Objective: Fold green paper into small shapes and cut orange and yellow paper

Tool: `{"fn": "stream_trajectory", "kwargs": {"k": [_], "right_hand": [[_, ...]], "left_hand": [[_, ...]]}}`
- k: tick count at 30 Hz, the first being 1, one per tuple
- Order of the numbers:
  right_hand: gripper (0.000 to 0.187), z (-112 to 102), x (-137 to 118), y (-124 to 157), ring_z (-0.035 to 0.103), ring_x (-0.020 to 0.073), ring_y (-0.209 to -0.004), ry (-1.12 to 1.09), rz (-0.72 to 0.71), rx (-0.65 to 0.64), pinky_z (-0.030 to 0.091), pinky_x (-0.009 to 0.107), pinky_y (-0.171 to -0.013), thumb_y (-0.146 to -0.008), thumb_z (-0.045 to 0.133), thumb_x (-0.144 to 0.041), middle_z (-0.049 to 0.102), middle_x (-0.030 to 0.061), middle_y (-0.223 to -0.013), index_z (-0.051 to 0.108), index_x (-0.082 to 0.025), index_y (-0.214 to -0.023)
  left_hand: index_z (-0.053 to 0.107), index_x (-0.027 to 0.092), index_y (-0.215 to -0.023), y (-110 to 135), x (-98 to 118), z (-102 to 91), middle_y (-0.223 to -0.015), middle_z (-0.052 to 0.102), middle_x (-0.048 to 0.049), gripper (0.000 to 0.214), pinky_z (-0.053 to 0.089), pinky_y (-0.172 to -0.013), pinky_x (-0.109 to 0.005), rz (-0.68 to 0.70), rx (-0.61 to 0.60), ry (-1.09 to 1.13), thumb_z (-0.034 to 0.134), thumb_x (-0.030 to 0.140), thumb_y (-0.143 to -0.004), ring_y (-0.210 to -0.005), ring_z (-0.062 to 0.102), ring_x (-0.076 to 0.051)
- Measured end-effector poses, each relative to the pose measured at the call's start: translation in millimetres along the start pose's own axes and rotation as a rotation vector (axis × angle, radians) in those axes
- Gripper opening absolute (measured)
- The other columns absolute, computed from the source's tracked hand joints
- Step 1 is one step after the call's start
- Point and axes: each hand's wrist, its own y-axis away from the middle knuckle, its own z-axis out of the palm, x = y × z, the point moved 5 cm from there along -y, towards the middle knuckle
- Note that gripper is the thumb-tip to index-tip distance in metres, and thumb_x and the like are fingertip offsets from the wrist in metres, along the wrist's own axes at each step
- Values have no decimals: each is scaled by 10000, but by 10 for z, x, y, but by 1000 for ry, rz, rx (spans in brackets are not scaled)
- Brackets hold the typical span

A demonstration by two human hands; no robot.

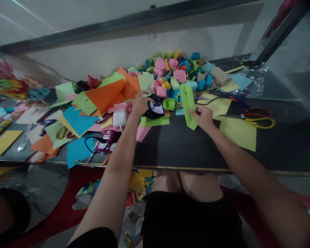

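My right hand (203, 116) is closed on the lower end of a long folded green paper piece (188, 103), which stands tilted on the dark table (181, 144). My left hand (139, 102) reaches forward over a small black pouch-like object (155, 108) that lies on a green sheet (155, 121). Its fingers are bent and pinched; whether they hold anything I cannot make out. Behind both hands lies a heap of folded paper pieces (175, 72) in pink, blue, green and yellow.
Loose coloured sheets, among them an orange one (105, 94), cover the table's left side. Yellow sheets (239, 132) and yellow-and-red handled scissors (258, 119) lie at the right. A white charger (119, 117) and a purple device (107, 139) with a cable sit near the left forearm.
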Motion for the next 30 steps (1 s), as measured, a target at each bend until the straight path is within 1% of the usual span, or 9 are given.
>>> {"fn": "stream_trajectory", "kwargs": {"k": [4,7,9,12,15,17,19,24,30], "right_hand": [[252,-7,-13,3,675,205,-704,-10,10,-2,511,334,-661,-836,675,-417,759,57,-786,747,-178,-876],[248,3,-34,3,674,201,-703,-14,-6,-9,499,326,-654,-833,674,-418,751,53,-778,740,-180,-856],[239,9,-33,-1,663,197,-696,2,-3,-8,493,323,-642,-827,682,-423,738,46,-757,735,-190,-831],[270,11,-11,-17,649,201,-708,12,27,-3,499,318,-625,-820,712,-472,705,33,-706,734,-202,-825],[369,7,28,-35,654,216,-722,-47,77,-6,516,319,-612,-783,749,-568,674,28,-660,725,-201,-812],[437,13,54,-36,662,220,-707,-140,123,-20,533,330,-609,-737,766,-633,684,35,-671,719,-202,-798],[482,25,69,-24,666,217,-680,-235,161,-27,549,346,-614,-686,785,-673,705,42,-696,717,-205,-784],[517,94,71,4,693,228,-688,-333,221,-61,590,380,-651,-575,865,-661,745,50,-738,733,-206,-780],[534,126,54,-20,702,241,-741,-361,219,-90,592,393,-682,-538,873,-663,745,56,-749,718,-199,-750]], "left_hand": [[752,227,-1135,-68,-228,-92,-1390,593,-138,420,400,-1176,-547,-302,129,-91,525,106,-802,-1357,517,-370],[733,208,-1143,-66,-273,-219,-1395,583,-148,346,424,-1138,-523,-403,253,-69,522,181,-870,-1343,517,-362],[732,218,-1084,-41,-163,-254,-1362,599,-134,269,434,-1100,-498,-369,296,-32,519,264,-926,-1327,518,-338],[712,233,-1017,72,248,-153,-1263,650,-104,286,442,-1018,-460,-240,320,84,526,448,-984,-1273,534,-291],[677,234,-1036,268,850,224,-1029,718,-74,382,495,-861,-392,-72,147,379,469,552,-1000,-948,653,-222],[663,220,-992,422,1218,528,-861,702,-55,446,488,-730,-332,17,-29,587,488,630,-969,-764,637,-182],[646,216,-910,537,1425,728,-762,658,-28,433,446,-650,-298,58,-76,693,546,637,-937,-671,582,-153],[540,212,-647,563,1378,892,-590,504,28,443,366,-578,-282,74,-42,714,626,573,-889,-578,446,-122],[548,209,-655,563,1303,909,-574,495,39,427,352,-556,-275,52,-24,768,643,557,-884,-545,420,-108]]}}
